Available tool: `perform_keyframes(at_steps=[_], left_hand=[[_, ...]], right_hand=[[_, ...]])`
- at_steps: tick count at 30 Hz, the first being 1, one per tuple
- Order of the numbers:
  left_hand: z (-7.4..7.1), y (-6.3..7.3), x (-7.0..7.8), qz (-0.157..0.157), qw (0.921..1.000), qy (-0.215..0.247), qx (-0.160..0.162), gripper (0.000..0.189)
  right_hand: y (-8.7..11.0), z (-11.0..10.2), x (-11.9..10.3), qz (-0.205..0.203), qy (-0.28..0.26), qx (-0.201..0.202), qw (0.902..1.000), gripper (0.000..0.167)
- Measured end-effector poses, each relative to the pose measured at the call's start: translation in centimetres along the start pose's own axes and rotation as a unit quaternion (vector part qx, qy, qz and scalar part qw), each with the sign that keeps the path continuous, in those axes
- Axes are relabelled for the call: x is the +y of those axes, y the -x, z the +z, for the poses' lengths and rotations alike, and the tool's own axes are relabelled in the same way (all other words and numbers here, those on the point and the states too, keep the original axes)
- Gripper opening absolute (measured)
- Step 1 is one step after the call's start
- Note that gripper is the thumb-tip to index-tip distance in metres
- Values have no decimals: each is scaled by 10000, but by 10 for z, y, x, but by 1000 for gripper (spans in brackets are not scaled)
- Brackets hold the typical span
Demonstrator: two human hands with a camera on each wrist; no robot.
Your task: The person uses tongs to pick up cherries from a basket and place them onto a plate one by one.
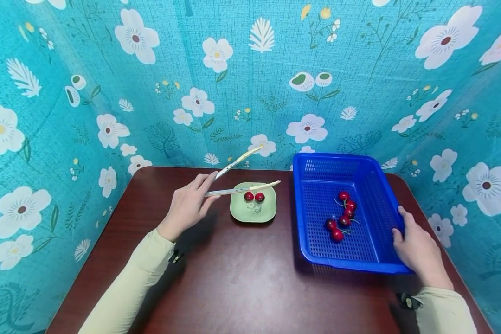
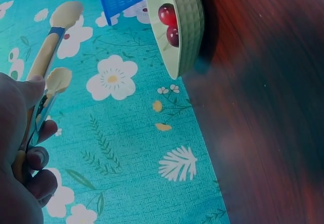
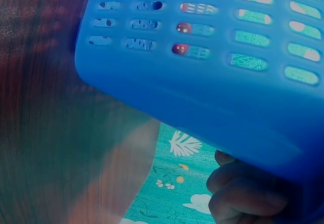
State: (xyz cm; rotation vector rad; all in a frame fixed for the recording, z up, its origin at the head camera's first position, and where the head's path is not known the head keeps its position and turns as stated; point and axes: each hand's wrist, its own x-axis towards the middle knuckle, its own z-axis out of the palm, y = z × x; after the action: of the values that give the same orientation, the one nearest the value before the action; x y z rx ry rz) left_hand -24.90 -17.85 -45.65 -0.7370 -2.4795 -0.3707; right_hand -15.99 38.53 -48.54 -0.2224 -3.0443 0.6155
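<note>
My left hand [image 1: 190, 202] grips a pair of tongs [image 1: 229, 190] with metal arms and cream tips. The arms are spread apart, with nothing between the tips, above the back of a small green dish [image 1: 253, 215]. Two red cherries [image 1: 259, 197] sit in that dish; the left wrist view shows its dimpled outer wall [image 2: 191, 37]. On the right, my right hand [image 1: 419, 248] holds the right rim of a blue perforated plastic basket [image 1: 338, 265], fingers curled [image 3: 243, 198] at its wall. Several cherries with stems [image 1: 337, 235] lie on the basket's floor.
A dark reddish-brown table [image 1: 250, 287] carries the dish and basket. Behind and along both sides hangs a turquoise floral cloth [image 1: 242, 97], close to the table's back edge. The basket's raised walls stand to the right of the dish.
</note>
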Motion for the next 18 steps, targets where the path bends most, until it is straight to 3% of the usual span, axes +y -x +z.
perform_keyframes(at_steps=[12,18], left_hand=[[5,-15,18,131,9997,200,-52,61],[13,-29,34,408,9987,259,-144,61]], right_hand=[[0,1,-1,74,18,-39,10000,75],[0,1,0,50,36,-12,10000,76]])
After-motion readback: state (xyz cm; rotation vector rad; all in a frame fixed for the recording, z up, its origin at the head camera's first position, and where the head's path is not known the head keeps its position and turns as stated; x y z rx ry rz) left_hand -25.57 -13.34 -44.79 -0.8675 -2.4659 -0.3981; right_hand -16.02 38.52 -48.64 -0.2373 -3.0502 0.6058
